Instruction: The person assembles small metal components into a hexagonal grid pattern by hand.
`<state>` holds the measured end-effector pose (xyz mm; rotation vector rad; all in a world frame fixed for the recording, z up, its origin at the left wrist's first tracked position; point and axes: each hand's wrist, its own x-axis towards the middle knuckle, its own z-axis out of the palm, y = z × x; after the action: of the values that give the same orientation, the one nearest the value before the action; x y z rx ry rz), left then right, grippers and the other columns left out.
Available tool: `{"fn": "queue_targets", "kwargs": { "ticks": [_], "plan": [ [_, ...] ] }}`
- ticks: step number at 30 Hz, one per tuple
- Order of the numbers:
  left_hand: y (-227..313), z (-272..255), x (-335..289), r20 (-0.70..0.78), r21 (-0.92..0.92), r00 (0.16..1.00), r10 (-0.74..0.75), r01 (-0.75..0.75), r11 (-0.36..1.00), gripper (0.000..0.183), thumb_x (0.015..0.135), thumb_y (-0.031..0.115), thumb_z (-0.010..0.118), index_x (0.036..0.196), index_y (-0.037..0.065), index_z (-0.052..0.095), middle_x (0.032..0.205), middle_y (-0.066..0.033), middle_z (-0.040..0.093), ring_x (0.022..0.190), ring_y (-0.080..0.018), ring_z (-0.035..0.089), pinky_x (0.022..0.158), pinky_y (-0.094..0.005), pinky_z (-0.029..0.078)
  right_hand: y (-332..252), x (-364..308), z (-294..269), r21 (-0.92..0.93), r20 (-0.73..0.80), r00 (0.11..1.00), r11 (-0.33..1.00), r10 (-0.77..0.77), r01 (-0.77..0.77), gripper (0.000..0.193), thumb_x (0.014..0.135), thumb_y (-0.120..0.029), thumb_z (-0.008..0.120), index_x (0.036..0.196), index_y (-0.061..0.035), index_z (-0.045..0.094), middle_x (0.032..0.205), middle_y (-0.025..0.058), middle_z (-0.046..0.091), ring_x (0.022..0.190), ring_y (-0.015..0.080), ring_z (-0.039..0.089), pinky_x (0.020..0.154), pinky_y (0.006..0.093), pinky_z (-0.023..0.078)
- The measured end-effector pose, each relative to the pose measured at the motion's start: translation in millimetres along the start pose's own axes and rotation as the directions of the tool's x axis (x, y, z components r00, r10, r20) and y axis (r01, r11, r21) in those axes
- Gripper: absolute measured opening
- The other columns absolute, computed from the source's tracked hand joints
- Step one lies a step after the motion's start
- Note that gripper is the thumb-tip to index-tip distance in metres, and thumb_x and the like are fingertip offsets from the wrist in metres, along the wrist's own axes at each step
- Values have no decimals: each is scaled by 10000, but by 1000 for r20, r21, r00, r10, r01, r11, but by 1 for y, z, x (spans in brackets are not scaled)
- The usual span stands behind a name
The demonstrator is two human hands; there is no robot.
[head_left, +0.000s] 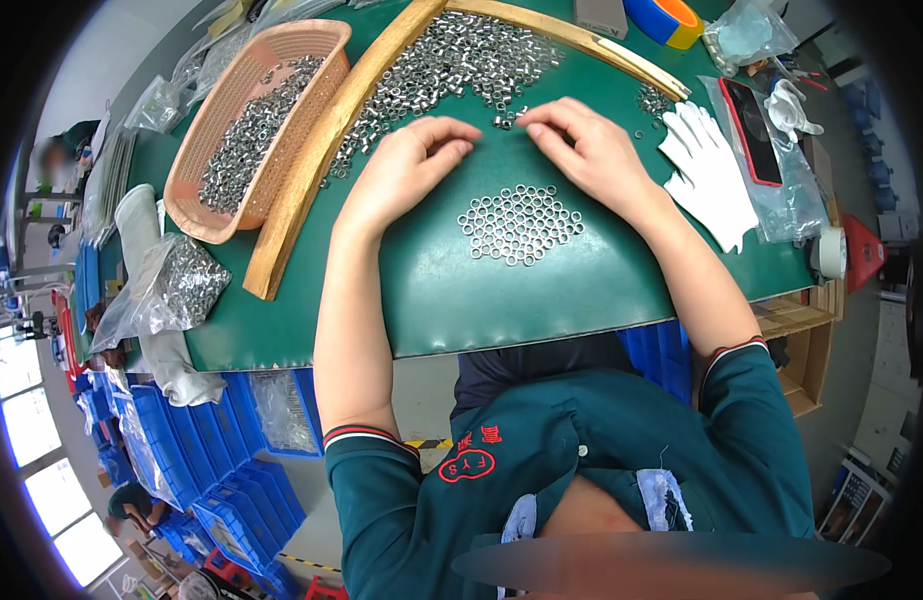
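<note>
green shirt [581, 410] sits closest to camera, both forearms reaching over the front edge of the green table [431, 300]; left hand [418, 160] is bent inward, narrow gap between thumb and fingers, no ring visible in it; right hand [586, 148] mirrors it, index tip right at a small clump of rings [504, 120], can't tell if it touches or grips one; metal ring patch [521, 225] lies between the forearms, one flat layer, holes up, probably so nothing rolls

loose heap [461, 65] is beyond the hands, boxed by a left wood strip [306, 185] and a far wood strip [581, 40]; looks like they act as fences against rolling, open side facing the person; pink basket [203, 160] stands outside the left strip, holding more rings, likely to separate stock from the heap; tied-up bag [189, 280] of small metal parts is at the left edge

room: bare table surrounds the ring patch, most of it toward the front edge, so sideways travel between the wrists is free; far side is tight, heap just past the fingertips; left forearm has the strip's near end beside it; on the right, white glove [709, 178] is near the forearm, with red-edged phone [751, 130] past it; front edge has no lip that i can see, so a stray ring could roll off
</note>
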<state>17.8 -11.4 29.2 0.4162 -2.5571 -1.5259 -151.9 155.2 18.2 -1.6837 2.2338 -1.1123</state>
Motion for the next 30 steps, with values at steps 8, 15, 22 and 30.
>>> {"fn": "queue_targets", "kwargs": {
  "ticks": [8,15,22,30],
  "plan": [
    [-10,36,22,-336,450,920,200,-30,892,255,833,213,698,1061,101,677,1002,-84,632,1001,-269,604,860,-381,495,11,9,10,-271,18,999,962,-27,31,272,884,-295,641,1108,-142,666,1052,54,594,1042,232,592,849,379,506],
    [-5,33,17,-244,528,942,230,-70,846,210,846,181,696,1018,75,639,955,-63,612,912,-214,622,787,-337,515,3,6,4,-189,99,995,982,26,-6,194,872,-296,652,962,-124,664,948,30,615,973,222,619,810,370,510],
    [0,15,6,-150,437,981,123,-46,898,172,843,108,673,1004,61,639,923,-67,595,834,-186,612,764,-308,505,2,-2,-5,-221,138,990,974,-25,56,209,886,-249,599,1051,-156,686,944,26,625,957,216,625,795,365,516],
    [4,13,5,-166,337,982,86,-26,941,160,839,106,663,986,51,632,933,-84,620,882,-221,637,781,-342,522,4,0,7,-141,101,978,970,-183,196,281,858,-185,570,1112,-125,673,998,63,628,979,248,607,874,392,496]
  ]
}}
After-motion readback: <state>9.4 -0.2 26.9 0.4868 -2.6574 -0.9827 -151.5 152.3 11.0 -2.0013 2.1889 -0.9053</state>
